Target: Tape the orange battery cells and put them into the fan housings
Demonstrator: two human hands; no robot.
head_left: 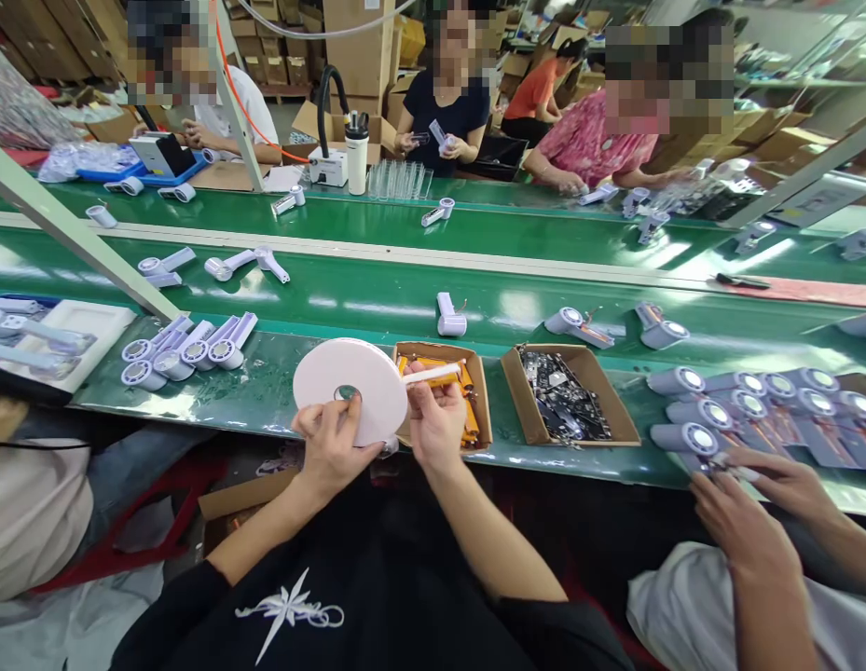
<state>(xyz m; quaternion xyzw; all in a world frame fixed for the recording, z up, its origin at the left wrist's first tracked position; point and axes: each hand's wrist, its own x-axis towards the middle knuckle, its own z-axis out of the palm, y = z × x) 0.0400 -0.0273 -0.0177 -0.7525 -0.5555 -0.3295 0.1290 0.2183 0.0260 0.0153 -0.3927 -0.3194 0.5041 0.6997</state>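
The white roll (359,365) was held above the near edge of the green bench (265,401), its broad face tilted up and its round centre hole showing. The left hand (335,443) gripped the roll from its near side, fingers laid over the face by the hole, thumb at the lower rim. A white strip (425,375) reached out from the roll's right edge. Just right of the roll, the right hand (436,424) pinched an orange piece (445,382) between thumb and fingers, the strip lying along it; whether the two were stuck together could not be told.

Beneath that hand, beside the roll, stood a cardboard box (483,401) of more orange pieces. Farther right of the roll was a second carton (517,401), filled with dark circuit boards (562,396). To the roll's left, several lilac housings (195,352) lay close together. Beyond the roll, a single housing (451,321) sat on the green belt (363,289). Well to the roll's right, a co-worker's hands (744,522) worked at a housing beside rows of others. Across the belt from the roll, a person in a dark top (443,102) held another housing.
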